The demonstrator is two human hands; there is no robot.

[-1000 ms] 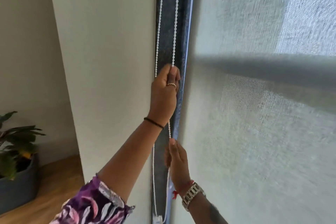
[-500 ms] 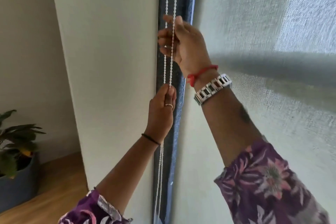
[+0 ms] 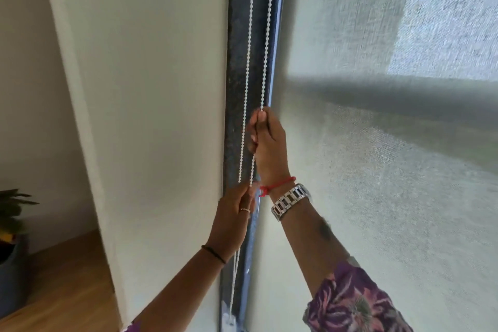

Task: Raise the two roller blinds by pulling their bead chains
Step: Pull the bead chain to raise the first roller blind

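A white bead chain (image 3: 249, 35) hangs in two strands down the dark window frame (image 3: 238, 67). My right hand (image 3: 266, 143) is closed around the right strand at mid height. Just below it, my left hand (image 3: 233, 219) pinches the chain, both strands seeming to pass into its fingers. The pale grey roller blind (image 3: 377, 170) covers the window to the right of the chain, with a dark horizontal band showing through it. A second blind is not in view.
A cream wall pier (image 3: 151, 116) stands directly left of the frame. Further left is a recessed wall with a potted plant (image 3: 10, 226) on a wooden floor (image 3: 67, 286).
My right hand has come down from high on the chain to mid height, gripping the strand. My left hand has dropped lower along the chain, staying beneath the right.
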